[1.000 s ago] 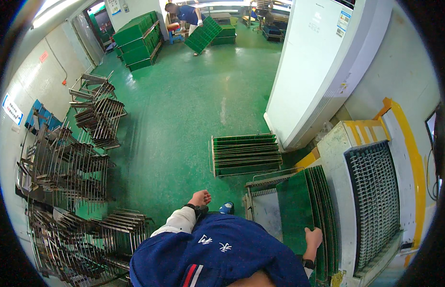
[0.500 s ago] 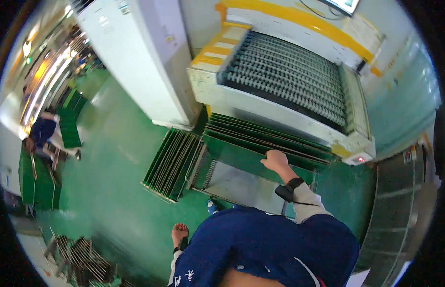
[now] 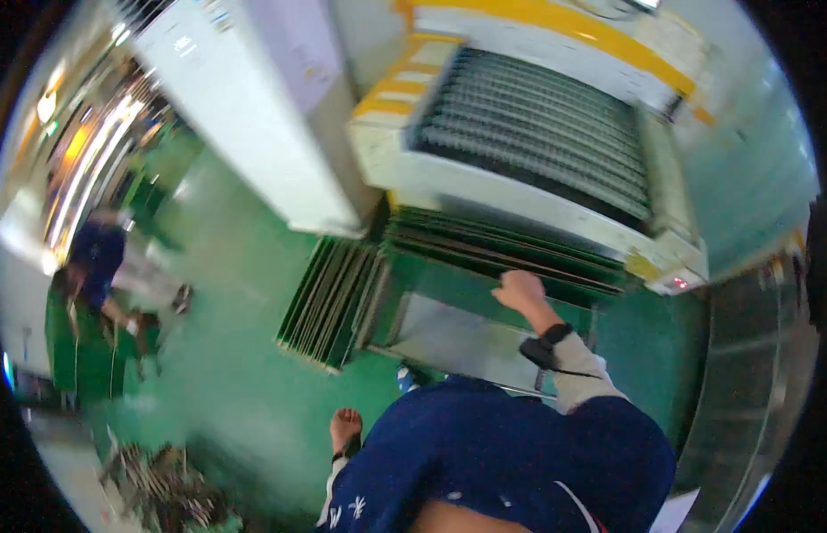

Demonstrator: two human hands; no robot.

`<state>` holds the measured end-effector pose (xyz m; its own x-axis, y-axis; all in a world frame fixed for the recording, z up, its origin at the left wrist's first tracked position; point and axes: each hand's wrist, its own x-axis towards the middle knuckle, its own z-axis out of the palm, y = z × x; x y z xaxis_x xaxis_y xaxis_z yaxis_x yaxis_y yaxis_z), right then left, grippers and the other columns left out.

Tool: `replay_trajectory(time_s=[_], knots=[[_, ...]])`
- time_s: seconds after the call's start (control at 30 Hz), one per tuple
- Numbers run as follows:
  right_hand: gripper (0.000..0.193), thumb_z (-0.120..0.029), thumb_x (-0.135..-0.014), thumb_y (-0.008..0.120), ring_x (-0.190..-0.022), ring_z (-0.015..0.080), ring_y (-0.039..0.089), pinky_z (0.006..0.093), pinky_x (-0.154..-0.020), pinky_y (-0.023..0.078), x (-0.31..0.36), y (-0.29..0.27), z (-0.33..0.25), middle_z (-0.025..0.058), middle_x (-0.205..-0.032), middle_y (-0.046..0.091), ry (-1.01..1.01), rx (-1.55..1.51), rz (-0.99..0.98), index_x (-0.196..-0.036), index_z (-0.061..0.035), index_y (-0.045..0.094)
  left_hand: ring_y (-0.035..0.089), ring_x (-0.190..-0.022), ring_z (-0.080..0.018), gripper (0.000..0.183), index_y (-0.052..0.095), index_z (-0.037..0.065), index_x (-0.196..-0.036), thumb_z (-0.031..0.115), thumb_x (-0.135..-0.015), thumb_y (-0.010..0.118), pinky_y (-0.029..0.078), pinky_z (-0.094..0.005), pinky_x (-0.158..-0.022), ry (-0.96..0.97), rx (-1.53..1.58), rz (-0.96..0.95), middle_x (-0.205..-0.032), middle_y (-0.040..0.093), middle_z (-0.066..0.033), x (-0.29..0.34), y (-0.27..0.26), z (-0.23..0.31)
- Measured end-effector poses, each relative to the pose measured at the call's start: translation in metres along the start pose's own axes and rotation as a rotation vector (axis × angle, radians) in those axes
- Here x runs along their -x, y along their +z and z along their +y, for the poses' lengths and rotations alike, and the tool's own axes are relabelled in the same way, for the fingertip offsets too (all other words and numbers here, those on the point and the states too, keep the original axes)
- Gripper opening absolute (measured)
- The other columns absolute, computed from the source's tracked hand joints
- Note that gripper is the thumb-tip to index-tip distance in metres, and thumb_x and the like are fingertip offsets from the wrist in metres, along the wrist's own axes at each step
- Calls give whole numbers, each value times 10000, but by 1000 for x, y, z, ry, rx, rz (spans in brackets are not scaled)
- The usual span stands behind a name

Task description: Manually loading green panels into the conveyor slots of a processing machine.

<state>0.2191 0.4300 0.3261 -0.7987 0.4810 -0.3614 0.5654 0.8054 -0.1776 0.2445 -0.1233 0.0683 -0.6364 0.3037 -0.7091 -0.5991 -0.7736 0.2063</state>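
My right hand (image 3: 523,290) is closed, held out in front of me at the edge of several upright dark green boards (image 3: 484,253). The brown board edges run behind it, and I cannot make out what is between its fingers. Below that hand, a metal rack (image 3: 364,324) with slotted sides has a flat grey plate (image 3: 453,329) at its bottom. My left hand (image 3: 346,426) hangs low beside my body over the floor, fingers loosely extended, holding nothing. Each wrist has a dark strap. More green boards (image 3: 329,302) stand in a row left of the rack.
A machine with a bed of dark rollers (image 3: 533,133) stands ahead. Left of it rises a white column (image 3: 253,115). At far left another person (image 3: 98,258) bends over beside green panels. A jumbled pile of metal racks (image 3: 169,484) lies at lower left; a metal cabinet (image 3: 742,355) stands right.
Little has changed at my hands; the whole view has shifted slightly and blurred. The other person has moved to the right, with an arm now reaching down.
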Motion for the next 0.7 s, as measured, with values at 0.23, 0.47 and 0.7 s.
replay_trajectory(time_s=[0.23,0.47,0.7], knots=[[509,-353,-677,655,-945,340,574,419,-794,455,3,2,3,212,-991,602,-12,-25,50,-1024,15,598,423,-583,-180,176,390,74,-684,103,-853,435,362,-317,-508,148,76,6,-634,420,-38,-4,20,15],[487,-320,-684,666,-942,324,580,408,-807,454,-15,18,13,191,-995,612,-29,10,50,-1043,2,599,457,-577,-166,120,451,87,-766,143,-873,456,428,-291,-556,281,-74,274,-634,458,-24,18,66,50],[407,-329,-691,667,-898,347,581,425,-765,448,1,1,-7,186,-949,619,-46,57,102,-950,-18,628,465,-573,-158,140,452,100,-718,137,-850,484,424,-281,-542,263,-100,275,-622,454,-14,8,78,51]])
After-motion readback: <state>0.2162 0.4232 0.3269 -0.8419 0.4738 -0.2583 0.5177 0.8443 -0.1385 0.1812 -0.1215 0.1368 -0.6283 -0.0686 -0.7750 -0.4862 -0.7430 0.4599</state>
